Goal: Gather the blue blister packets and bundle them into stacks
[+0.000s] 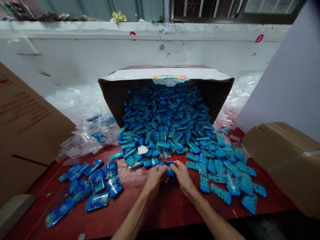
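Between my two hands, near the middle of the red table (172,210), is a small blue packet (170,170). The fingers of my left hand (154,178) pinch its left side, and my right hand (183,176) grips its right edge. Part of the packet is hidden behind the fingers. Just beyond lies a big heap of small blue-capped clear containers (165,126) filled with turquoise beads, spilling out of a cardboard box (105,95) on its side. To the left lie several blue printed packets (97,181), with more loose containers (232,180) to the right.
Clear plastic sleeves (77,123) are piled behind the table's left side, and others (246,90) at the right. A white lump (143,150) rests on the heap. Cardboard boxes stand at the left (27,133) and right (282,163). A white wall (82,60) closes off the back.
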`<state>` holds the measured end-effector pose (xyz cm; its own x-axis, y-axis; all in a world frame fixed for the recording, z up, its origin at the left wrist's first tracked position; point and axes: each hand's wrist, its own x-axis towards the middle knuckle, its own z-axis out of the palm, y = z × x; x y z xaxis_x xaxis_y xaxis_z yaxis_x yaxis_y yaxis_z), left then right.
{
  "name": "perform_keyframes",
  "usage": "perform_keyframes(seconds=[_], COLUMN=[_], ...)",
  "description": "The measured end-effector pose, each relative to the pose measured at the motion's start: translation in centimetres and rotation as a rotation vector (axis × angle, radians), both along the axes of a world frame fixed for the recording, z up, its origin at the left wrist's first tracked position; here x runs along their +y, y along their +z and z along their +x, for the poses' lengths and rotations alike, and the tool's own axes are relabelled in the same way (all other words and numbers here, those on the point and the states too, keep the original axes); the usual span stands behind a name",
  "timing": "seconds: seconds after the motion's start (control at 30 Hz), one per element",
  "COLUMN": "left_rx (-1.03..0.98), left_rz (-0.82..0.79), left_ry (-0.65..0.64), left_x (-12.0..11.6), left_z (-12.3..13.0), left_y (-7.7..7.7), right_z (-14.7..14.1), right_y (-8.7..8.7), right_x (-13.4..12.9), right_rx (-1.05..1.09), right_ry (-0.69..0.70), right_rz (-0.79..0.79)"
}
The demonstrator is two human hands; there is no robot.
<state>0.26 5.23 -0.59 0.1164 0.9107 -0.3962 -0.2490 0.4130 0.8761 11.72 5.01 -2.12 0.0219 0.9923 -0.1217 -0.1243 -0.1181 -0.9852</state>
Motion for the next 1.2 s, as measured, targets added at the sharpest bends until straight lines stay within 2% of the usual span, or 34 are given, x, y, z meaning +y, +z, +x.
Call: perform_keyframes(seconds=[0.1,0.2,0.37,0.57,0.73,0.8,0.97,1.1,1.2], left_rx=[0.074,0.162,0.128,0.044,0.18,0.15,0.007,-0.027,-0.024], left_rz=[0.012,0.041,0.084,0.036,-0.044,-0.034,0.013,-0.041,-0.074], left_ry=[0.054,0.063,0.044,0.012,-0.033,-0.044,0.077,0.021,0.054], left_x=[-0.2,-0.2,-0.1,-0.5,-0.5,-0.4,-0.4,-0.5,-0.6], left_z=[0.0,-0.1,0.3,1.5,1.0,0.6,0.5,0.7,0.8], left_y=[0.2,0.1,-0.2,-0.3,-0.5,-0.5,-0.4,-0.1,-0.1], right_z=[0.0,-0.1,-0.3,0.0,0.7,0.9,0.8,0.6,0.6], right_y=[0.2,0.3,0.4,0.1,0.2,0.4,0.5,0.6,0.8], right_x=[-0.1,-0.1,-0.1,-0.2,-0.3,-0.3,-0.2,-0.3,-0.6], right_rx=[0.043,-0.009,-0.116,-0.224,-0.282,-0.288,-0.272,-0.295,-0.332], right_ry=[0.022,0.035,-0.013,-0.013,-0.015,0.0,0.034,-0.014,-0.006], right_rz=[-0.005,-0.005,-0.008,0.014,0.056,0.075,0.083,0.074,0.094])
